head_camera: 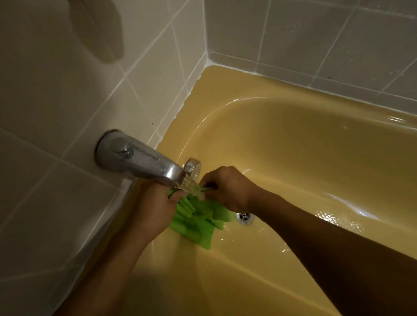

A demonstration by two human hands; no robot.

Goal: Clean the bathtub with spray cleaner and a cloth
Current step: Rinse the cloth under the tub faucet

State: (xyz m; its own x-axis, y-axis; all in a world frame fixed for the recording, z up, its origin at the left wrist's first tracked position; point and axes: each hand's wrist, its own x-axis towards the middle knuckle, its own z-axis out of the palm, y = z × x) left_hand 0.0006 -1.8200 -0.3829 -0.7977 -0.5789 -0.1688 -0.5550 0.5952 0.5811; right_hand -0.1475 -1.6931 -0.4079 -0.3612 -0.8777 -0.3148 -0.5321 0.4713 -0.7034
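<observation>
Both hands, left hand [154, 209] and right hand [227, 188], pinch the crumpled green cloth [197, 222] under the chrome spout [139, 159] in the glossy yellow bathtub [300, 143]

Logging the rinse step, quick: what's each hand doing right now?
Left hand: closed, gripping the green cloth under the tap.
Right hand: closed, pinching the same cloth.

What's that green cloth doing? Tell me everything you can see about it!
The green cloth is bright lime, looks soft and thin, and is bunched into many folds. The left hand and the right hand each grip its top edge, holding it under water running from the metal spout. The water hits the top, so it looks wet. Its lower part spreads down inside the yellow bathtub, close to the round drain.
</observation>
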